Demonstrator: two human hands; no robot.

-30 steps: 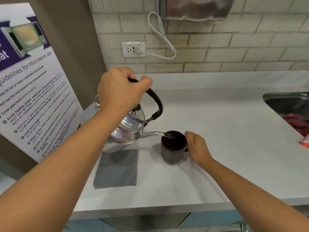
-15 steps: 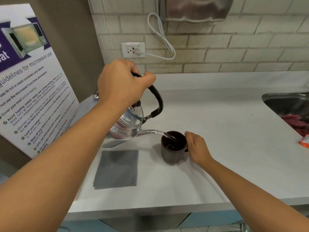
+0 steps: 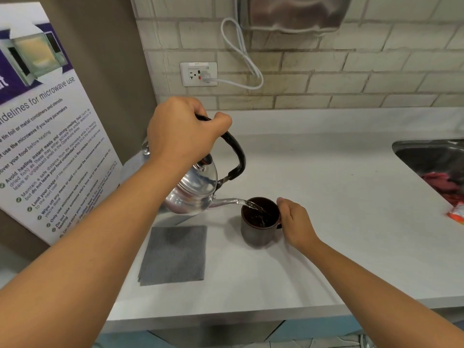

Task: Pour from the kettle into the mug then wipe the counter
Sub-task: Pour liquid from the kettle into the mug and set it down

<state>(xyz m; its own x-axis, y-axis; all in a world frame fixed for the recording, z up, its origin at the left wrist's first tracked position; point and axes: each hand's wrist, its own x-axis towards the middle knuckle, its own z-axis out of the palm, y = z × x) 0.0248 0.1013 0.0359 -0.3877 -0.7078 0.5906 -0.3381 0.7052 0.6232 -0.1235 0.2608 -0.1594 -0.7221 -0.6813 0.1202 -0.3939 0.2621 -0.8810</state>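
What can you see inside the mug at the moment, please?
Water from the kettle streams into the mug, with dark liquid rippling inside. The level and the bottom cannot be seen. The right hand covers its handle.

1 kettle (image 3: 194, 192), 1 mug (image 3: 256, 234), 1 cloth (image 3: 174, 254), 2 hands (image 3: 183, 134).

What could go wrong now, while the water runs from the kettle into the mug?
1. The stream enters near the rim of the mug; a small tilt of the kettle may spill onto the counter.
2. The right hand holds the mug beside the stream and might get splashed.
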